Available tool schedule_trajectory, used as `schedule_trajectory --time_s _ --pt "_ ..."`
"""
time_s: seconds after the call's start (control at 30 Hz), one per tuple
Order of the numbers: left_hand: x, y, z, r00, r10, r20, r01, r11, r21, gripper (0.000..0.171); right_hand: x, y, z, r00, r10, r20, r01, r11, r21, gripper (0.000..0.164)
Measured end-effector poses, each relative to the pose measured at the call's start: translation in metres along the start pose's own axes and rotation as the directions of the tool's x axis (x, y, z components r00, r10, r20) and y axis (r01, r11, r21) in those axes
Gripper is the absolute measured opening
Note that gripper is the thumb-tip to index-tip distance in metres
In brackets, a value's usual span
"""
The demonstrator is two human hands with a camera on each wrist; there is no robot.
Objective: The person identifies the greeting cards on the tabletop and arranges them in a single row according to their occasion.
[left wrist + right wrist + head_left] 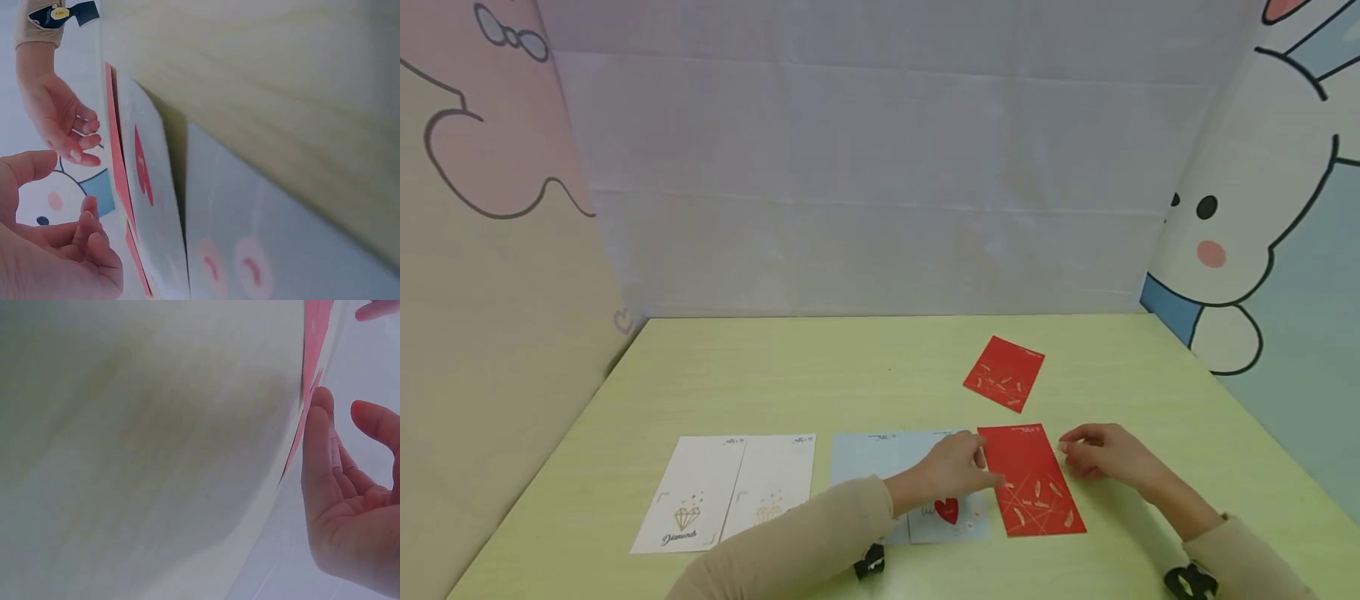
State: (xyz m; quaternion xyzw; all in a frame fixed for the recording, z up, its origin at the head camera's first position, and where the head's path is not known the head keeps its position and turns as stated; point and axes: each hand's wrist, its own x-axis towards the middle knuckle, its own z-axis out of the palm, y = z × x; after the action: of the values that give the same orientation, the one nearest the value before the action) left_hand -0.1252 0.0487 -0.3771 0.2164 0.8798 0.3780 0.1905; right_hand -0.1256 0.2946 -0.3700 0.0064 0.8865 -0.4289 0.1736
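Note:
A red card (1036, 487) with gold print lies flat between my two hands. My left hand (946, 467) hovers at its left edge, over a light blue card with a red heart (947, 510). In the left wrist view that hand (59, 240) has thumb and fingers apart, holding nothing. Just right of the red card is my right hand (1108, 457), its fingers loosely bent. Nothing sits between thumb and fingers of the right hand (350, 487) in the right wrist view. Farther back, a second red card (1004, 374) lies turned at an angle.
Left of the heart card lies another light blue card (861, 458), partly hidden by my left arm. Two white cards with diamond drawings, one white card (692, 483) and its neighbour (782, 467), lie side by side at the left. A pale curtain (880, 183) hangs behind the table (790, 375).

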Motion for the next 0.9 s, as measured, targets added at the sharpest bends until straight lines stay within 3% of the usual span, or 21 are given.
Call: schedule_trajectory --time_s 0.1,0.23,0.5,0.9 --pt "0.005 -0.001 -0.007 0.997 0.057 -0.047 -0.058 0.998 -0.027 0.034 0.003 -0.004 -0.006 1.0 -0.02 -0.016 0.021 0.999 0.048 0.045" --pt "0.017 -0.005 -0.017 0.99 0.071 -0.118 -0.076 0.996 -0.039 0.05 0.01 -0.008 -0.014 0.999 -0.019 -0.048 0.024 0.995 0.097 0.051" --pt "0.043 -0.021 -0.033 0.97 0.013 -0.245 -0.027 0.998 -0.054 0.045 0.028 -0.009 -0.022 0.997 0.016 -0.078 -0.001 0.984 0.178 0.058" --pt "0.068 -0.031 -0.04 0.949 -0.106 -0.298 0.095 0.994 -0.05 0.047 0.05 -0.001 -0.033 0.993 0.044 -0.106 -0.004 0.937 0.349 0.057"
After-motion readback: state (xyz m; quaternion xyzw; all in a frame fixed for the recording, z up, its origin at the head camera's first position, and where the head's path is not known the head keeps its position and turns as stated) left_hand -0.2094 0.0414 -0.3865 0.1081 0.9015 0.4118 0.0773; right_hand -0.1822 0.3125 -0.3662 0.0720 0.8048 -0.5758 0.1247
